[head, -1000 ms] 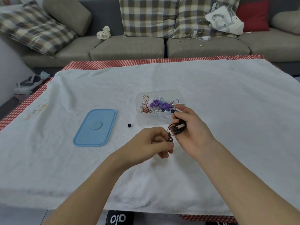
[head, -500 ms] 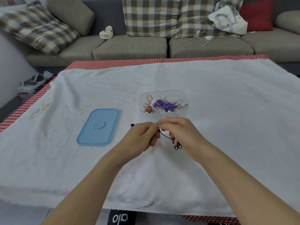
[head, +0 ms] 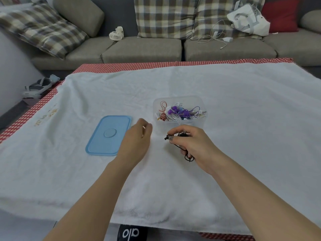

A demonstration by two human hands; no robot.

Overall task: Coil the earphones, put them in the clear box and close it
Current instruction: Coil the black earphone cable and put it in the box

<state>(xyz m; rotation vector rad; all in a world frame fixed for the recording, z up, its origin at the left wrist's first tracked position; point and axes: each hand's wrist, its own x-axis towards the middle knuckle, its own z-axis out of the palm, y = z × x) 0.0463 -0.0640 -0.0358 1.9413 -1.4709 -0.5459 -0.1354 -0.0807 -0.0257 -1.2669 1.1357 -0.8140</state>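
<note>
My right hand grips the black earphones just in front of the clear box. One earbud sticks out to the left past my fingertips, and a loop of cable hangs below the hand. The box stands open on the white cloth and holds several coloured coiled earphones. Its blue lid lies flat to the left. My left hand is between lid and box, fingers bent down to the cloth. What lies under them is hidden.
A white towel covers the table, with red checked cloth at its edges. Behind it is a grey sofa with plaid cushions, a small fan, a charger cable and a white bag.
My left hand let go of the black cable and moved left, over the spot where a small black piece lay. My right hand stayed with the earphones and shifted slightly right.
</note>
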